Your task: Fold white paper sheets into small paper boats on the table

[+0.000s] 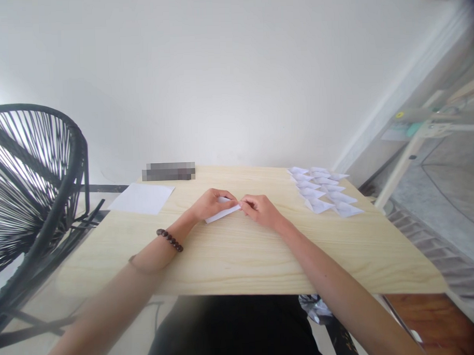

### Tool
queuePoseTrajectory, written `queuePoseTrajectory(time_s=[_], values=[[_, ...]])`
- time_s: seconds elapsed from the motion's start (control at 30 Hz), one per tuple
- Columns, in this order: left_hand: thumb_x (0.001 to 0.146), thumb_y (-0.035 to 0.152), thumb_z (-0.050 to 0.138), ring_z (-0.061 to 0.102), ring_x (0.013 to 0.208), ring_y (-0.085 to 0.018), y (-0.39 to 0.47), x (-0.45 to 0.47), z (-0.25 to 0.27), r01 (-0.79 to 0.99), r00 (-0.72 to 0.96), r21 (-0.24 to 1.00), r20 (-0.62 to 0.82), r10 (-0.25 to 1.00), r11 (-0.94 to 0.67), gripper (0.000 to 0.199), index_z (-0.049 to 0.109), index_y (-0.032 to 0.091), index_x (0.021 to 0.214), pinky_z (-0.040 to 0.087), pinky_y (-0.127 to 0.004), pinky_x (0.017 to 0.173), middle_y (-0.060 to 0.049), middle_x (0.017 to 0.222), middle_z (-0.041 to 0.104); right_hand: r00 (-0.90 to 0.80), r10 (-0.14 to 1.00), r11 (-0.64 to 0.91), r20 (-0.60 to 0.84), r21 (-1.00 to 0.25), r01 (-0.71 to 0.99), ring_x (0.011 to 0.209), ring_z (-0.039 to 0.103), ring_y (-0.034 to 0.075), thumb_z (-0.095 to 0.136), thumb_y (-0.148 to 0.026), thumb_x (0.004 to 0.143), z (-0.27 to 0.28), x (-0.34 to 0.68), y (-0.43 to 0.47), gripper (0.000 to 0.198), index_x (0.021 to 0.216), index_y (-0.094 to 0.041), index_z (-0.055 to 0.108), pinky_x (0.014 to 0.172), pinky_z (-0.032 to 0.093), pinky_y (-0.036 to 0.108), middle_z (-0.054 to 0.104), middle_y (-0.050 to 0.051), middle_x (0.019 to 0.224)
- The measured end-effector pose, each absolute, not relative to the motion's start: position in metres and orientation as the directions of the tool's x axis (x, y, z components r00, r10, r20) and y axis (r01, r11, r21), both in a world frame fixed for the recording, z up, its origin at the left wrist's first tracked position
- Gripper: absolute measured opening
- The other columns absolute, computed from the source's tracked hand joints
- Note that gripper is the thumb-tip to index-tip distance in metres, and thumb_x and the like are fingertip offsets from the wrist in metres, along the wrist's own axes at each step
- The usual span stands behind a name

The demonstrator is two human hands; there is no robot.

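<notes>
Near the middle of the table (232,265), the left hand (212,204) holds the folded paper (221,213), whose long side slants toward the table's far right, where the right hand (260,210) pinches its tip.

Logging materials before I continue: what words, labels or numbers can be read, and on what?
No readable text.
Yellow mark on pale bar, right: too small to read.
Dark block on table: pixelated, unreadable.
Held paper, flat sheet, folded papers: no writing visible.

Pale wood-grain table (232,265): white sheet (142,198) left, folded papers (329,189) right
</notes>
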State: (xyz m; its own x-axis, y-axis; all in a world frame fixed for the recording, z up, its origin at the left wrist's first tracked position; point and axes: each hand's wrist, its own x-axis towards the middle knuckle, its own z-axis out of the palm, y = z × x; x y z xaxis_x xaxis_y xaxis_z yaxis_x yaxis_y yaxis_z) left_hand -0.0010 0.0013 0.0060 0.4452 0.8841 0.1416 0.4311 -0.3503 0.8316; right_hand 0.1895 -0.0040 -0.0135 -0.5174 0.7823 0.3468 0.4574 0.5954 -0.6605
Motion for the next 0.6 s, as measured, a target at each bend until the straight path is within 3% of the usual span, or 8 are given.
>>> queuePoseTrajectory(time_s=[0.07,0.23,0.4,0.6], values=[[0.068,0.04,0.059,0.053,0.064,-0.012,0.003,0.0,0.002,0.401,0.389,0.843,0.197,0.9,-0.358,0.034,0.063,0.015,0.09,0.04,-0.02,0.054,-0.003,0.079,0.062,-0.473,0.798,0.59,0.373,-0.644,0.487,0.049,0.042,0.007,0.039,-0.027,0.082,-0.014,0.191,-0.002,0.025,0.065,-0.016,0.053,0.051,0.031,0.019,0.052,-0.002,0.056],[0.07,0.034,0.06,0.054,0.055,-0.011,0.009,-0.005,-0.004,0.231,0.381,0.935,0.169,0.909,-0.271,0.049,0.045,0.015,0.113,0.044,-0.021,0.049,-0.002,0.072,0.058,-0.354,0.832,0.555,0.427,-0.647,0.523,0.05,0.044,0.008,0.037,-0.027,0.083,-0.014,0.194,0.003,0.025,0.067,-0.016,0.053,0.051,0.032,0.02,0.056,-0.001,0.059],[0.069,0.029,0.062,0.055,0.054,-0.01,0.015,-0.012,-0.005,0.175,0.362,0.947,0.193,0.912,-0.27,0.042,0.049,0.014,0.105,0.047,-0.023,0.051,-0.002,0.074,0.057,-0.314,0.852,0.523,0.42,-0.646,0.556,0.049,0.044,0.009,0.039,-0.027,0.082,-0.015,0.197,0.005,0.022,0.07,-0.017,0.055,0.051,0.032,0.02,0.056,-0.001,0.059],[0.064,0.027,0.068,0.06,0.07,-0.013,0.022,-0.017,-0.008,-0.014,0.285,0.981,0.189,0.94,-0.193,0.032,0.052,0.013,0.089,0.051,-0.033,0.07,-0.004,0.085,0.058,-0.282,0.866,0.497,0.413,-0.648,0.577,0.049,0.044,0.009,0.038,-0.027,0.082,-0.013,0.202,0.007,0.023,0.07,-0.017,0.054,0.052,0.032,0.02,0.056,-0.001,0.059]])
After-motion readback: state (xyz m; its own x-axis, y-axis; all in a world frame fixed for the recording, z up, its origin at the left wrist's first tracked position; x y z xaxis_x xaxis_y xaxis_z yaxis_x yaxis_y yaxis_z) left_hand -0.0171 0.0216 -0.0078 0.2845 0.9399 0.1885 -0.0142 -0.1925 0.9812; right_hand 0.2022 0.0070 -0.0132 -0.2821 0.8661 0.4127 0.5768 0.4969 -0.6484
